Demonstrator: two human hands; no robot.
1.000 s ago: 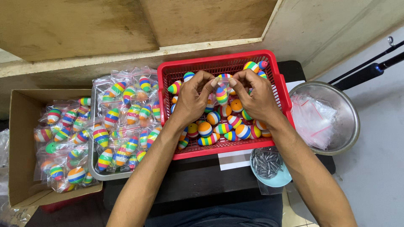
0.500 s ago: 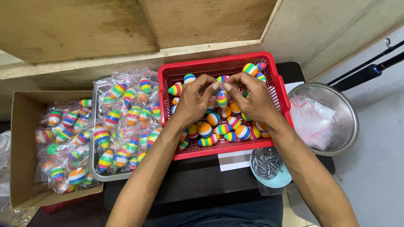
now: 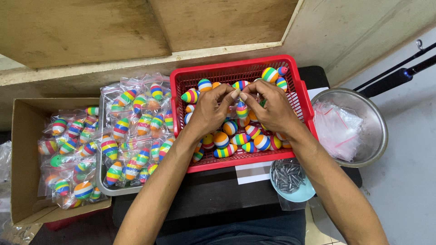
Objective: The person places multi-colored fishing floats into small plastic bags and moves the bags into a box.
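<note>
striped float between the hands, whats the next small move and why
Probably lift it clear of the red basket toward the body. Both hands, left hand and right hand, meet fingertip to fingertip above the striped float, which hangs just over the loose floats in the basket. Whether they are fitting something to its top is too small to tell, so a short lift seems the safest guess.

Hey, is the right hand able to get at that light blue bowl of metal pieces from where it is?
Probably yes: the bowl sits uncovered just under the right forearm, though the right hand is pinching a striped float.
</note>
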